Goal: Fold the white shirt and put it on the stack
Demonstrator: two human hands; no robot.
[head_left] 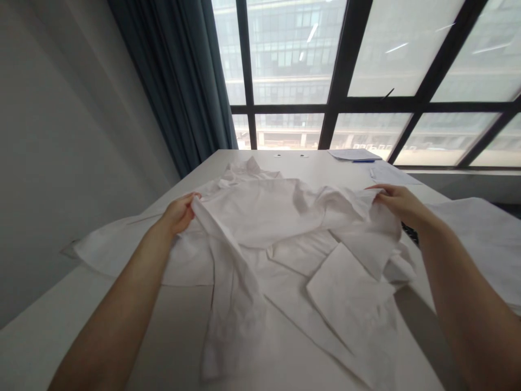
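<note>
A white garment (260,209) with long sleeves, perhaps a shirt or coat, is spread across the white table (179,336). My left hand (179,213) pinches its cloth at the left, and a strip of fabric falls from there toward the front edge. On the right, my right hand (393,198) grips another part of the same garment. Between both hands the cloth is lifted and stretched, with folds near the right. Below it lie more layers, including a squared flap (345,293). One sleeve (109,247) reaches out past the table's left side.
Papers (354,155) and a blue pen (363,161) lie at the table's far right. Another white cloth (480,233) is at the right, beside a dark object (410,233) partly hidden by my arm. A grey wall, a blue curtain (183,81) and windows surround the table.
</note>
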